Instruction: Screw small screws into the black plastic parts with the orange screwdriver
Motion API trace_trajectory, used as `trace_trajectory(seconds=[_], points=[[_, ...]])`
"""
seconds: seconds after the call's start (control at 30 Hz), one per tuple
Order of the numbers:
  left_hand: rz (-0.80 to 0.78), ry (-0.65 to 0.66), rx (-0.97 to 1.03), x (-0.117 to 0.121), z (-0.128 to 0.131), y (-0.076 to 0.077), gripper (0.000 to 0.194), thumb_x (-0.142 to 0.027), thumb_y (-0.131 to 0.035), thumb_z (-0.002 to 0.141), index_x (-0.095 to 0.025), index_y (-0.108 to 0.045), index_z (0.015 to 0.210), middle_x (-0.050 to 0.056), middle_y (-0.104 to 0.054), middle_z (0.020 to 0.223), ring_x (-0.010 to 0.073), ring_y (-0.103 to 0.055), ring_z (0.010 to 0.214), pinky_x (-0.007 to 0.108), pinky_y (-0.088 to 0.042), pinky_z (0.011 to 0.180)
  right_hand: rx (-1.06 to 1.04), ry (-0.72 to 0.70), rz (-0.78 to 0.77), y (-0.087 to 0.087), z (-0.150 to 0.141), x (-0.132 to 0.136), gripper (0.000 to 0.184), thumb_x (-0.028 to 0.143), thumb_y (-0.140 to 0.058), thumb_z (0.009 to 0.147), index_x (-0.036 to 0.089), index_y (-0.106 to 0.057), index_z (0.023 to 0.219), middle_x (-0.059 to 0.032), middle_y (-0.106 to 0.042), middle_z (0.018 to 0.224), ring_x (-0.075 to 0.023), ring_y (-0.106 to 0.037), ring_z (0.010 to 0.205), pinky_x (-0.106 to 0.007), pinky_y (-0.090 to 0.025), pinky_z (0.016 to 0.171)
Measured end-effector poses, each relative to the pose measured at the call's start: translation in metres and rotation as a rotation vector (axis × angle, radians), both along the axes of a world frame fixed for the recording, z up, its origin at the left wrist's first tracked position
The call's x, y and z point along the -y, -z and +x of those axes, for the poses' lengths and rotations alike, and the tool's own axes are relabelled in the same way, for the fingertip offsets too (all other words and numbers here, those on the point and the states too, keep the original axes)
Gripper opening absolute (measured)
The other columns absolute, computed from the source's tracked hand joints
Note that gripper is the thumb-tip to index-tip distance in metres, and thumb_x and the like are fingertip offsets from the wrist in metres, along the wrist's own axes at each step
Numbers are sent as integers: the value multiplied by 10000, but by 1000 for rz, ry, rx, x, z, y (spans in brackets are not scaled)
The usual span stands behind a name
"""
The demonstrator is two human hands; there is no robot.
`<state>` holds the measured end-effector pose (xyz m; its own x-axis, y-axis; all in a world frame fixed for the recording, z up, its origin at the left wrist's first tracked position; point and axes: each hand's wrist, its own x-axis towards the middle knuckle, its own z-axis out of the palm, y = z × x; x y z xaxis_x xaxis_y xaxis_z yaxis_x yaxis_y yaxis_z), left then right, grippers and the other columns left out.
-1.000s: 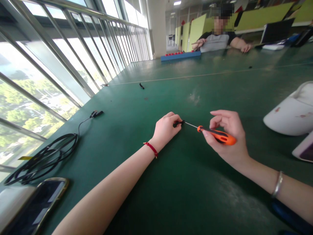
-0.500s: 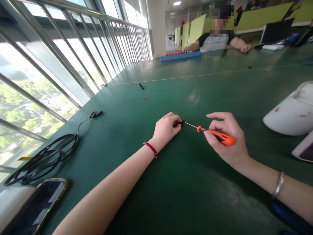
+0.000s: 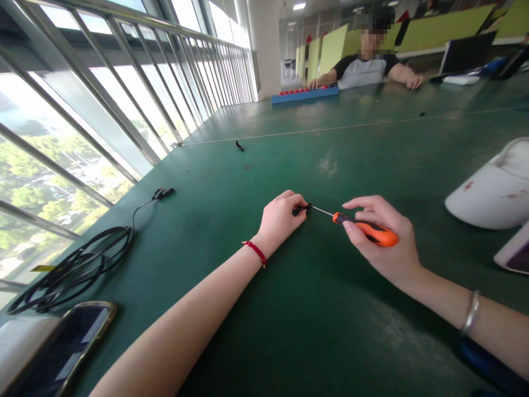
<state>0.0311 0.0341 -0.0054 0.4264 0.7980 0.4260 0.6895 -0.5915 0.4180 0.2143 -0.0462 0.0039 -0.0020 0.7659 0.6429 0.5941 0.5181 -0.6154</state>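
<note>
My left hand (image 3: pixel 281 218) rests on the green table (image 3: pixel 256 176), fingers pinched round a small black part (image 3: pixel 298 209). My right hand (image 3: pixel 382 234) grips an orange-handled screwdriver (image 3: pixel 367 230) between thumb and fingers. Its thin metal shaft points left and its tip meets the black part. A red string bracelet sits on my left wrist and a silver bangle on my right.
A coiled black cable (image 3: pixel 78 264) and a phone (image 3: pixel 61 347) lie at the near left by the window railing. White devices (image 3: pixel 491 190) stand at the right edge. Another small black part (image 3: pixel 239 145) lies farther off. A person sits at the far end behind a blue tray (image 3: pixel 305 94).
My right fingers have shifted lower along the screwdriver handle, index finger dropping closer to it. The left hand and black part stay put. The person's hand at the far end went down to the blue tray.
</note>
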Motion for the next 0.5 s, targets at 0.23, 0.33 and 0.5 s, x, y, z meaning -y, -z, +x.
trace_trajectory(seconds=[0.23,0.33,0.5], points=[[6,11,2,-1,0,1,111,-165,-547,771,-188,-642,824,12,-632,881,135,-593,775,241,-460,654,-47,20,135,-1,-1,-2,303,182,-620,734,230,-530,1019,-12,-575,799,-146,-584,704,-293,-488,653],[3,15,-6,-1,-1,1,113,-164,-543,773,-186,-639,830,14,-633,886,135,-594,777,241,-460,655,-76,-5,99,0,0,-3,385,188,-628,721,227,-497,1080,0,-538,758,-144,-556,664,-299,-486,625],[2,12,-7,-1,-1,1,111,-165,-546,771,-185,-638,830,14,-634,880,134,-594,773,242,-461,656,37,20,20,-3,0,0,127,256,-607,772,225,-554,884,34,-579,587,-130,-569,548,-285,-455,577]])
